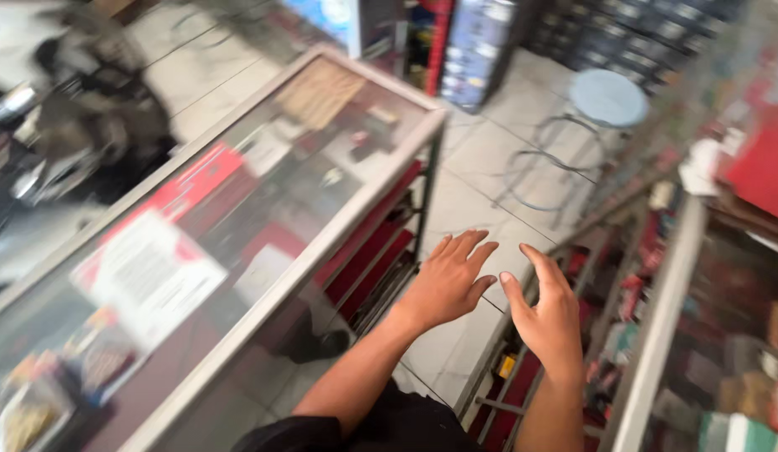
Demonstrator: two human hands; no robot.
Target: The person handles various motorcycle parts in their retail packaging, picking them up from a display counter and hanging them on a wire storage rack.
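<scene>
- Bottom centre of the frame: dark clothing and two bare forearms reach up and away from the wearer, over the aisle between two counters.
- Left hand, just right of centre: fingers stretched and fanned slightly, palm down, holding nothing and touching nothing I can make out. It hovers over the pale tiled floor, close to the near edge of the glass display counter.
- Right hand, just beside it and a little lower right: also open, fingers loosely extended, thumb out towards the other hand. Empty. It hangs in front of the metal edge of the shelf unit on the right, apart from it as far as I can tell.
- So nothing is picked up or gripped; by my reading, whatever handling is to come is all left to do.
- Left half: the counter's glass top carries a red and white printed sheet, with red shelves below.
- Right side: the shelf unit is crowded with small packets, too blurred to name.
- Upper right, farthest off: a round stool with a pale blue seat stands on the tiles.
</scene>
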